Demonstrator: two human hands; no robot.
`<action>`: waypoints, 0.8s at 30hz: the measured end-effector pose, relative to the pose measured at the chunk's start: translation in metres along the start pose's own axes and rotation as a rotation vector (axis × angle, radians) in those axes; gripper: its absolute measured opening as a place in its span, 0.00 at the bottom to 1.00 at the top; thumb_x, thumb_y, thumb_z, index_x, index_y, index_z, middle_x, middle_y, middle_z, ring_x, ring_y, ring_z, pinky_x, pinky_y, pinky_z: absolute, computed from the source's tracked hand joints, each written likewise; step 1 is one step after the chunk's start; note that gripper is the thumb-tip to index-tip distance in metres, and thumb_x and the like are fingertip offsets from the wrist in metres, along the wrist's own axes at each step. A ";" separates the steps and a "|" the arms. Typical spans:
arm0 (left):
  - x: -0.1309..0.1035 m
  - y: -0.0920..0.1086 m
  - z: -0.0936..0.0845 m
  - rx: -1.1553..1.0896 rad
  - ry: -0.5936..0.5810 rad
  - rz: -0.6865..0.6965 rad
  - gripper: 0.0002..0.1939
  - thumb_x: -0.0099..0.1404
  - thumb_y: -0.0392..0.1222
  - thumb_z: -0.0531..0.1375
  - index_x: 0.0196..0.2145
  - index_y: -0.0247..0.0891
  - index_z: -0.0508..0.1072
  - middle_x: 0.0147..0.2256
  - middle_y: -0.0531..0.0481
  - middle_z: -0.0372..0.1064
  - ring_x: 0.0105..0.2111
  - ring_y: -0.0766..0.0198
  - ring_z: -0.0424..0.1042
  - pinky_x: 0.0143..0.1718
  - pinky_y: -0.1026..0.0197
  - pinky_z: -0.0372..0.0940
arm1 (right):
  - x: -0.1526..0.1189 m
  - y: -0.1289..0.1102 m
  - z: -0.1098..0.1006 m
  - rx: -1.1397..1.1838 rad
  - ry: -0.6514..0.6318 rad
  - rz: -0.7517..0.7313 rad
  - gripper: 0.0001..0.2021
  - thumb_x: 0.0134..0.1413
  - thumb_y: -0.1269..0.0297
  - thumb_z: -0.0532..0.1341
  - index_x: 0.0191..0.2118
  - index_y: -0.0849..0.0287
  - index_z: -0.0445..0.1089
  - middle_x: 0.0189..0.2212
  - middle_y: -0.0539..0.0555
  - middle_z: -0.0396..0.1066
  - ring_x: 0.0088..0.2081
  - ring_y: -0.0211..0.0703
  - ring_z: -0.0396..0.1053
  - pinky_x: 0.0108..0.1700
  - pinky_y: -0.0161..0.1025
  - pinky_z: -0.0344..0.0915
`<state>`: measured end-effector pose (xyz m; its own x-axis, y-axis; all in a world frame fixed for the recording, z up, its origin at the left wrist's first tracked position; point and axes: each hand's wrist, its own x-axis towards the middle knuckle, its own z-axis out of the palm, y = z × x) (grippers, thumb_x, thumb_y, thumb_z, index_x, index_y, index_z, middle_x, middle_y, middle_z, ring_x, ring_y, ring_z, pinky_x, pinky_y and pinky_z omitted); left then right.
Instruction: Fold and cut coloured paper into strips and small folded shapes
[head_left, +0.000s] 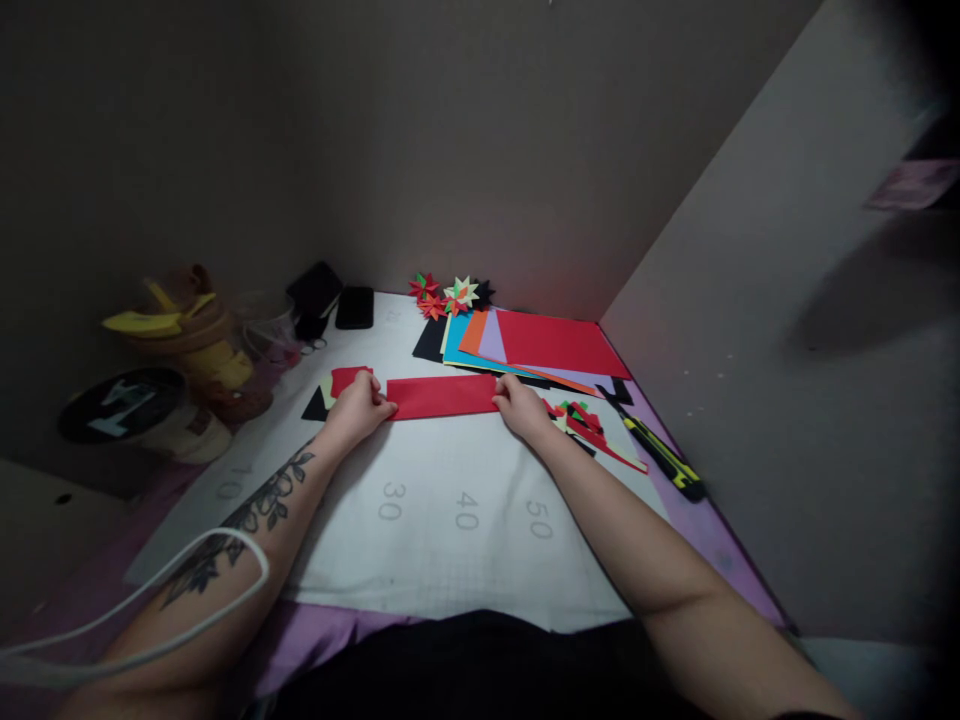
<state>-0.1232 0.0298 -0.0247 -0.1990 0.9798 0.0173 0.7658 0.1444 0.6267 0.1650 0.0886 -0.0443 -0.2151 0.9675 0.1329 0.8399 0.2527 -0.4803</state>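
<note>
A long red paper strip (442, 396) lies across the white mat (427, 550), held at both ends. At its left end my left hand (361, 403) pinches the paper between thumb and curled fingers. The right end is pinched by my right hand (519, 402). Beside my left hand are small red, pale yellow and black paper pieces (351, 380), partly hidden by it. Red, green and black paper scraps (589, 425) lie just right of my right hand.
Coloured sheets (559, 342) and folded paper stars (454, 293) are at the back. A yellow-black cutter (667, 455) lies at the right. Phone (355, 307), tub (150, 415) and pot (195, 345) stand left. A white cable (255, 545) crosses my left forearm.
</note>
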 end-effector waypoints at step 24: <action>-0.005 0.006 0.001 0.196 0.026 0.015 0.16 0.56 0.45 0.60 0.41 0.41 0.62 0.33 0.50 0.70 0.33 0.58 0.69 0.28 0.62 0.57 | 0.000 0.001 0.003 -0.053 0.011 -0.021 0.05 0.54 0.67 0.56 0.38 0.54 0.65 0.33 0.51 0.69 0.35 0.43 0.65 0.29 0.34 0.51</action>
<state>-0.1167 0.0263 -0.0215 -0.2004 0.9786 0.0471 0.8727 0.1565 0.4624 0.1640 0.0893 -0.0477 -0.2279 0.9617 0.1526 0.8604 0.2722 -0.4309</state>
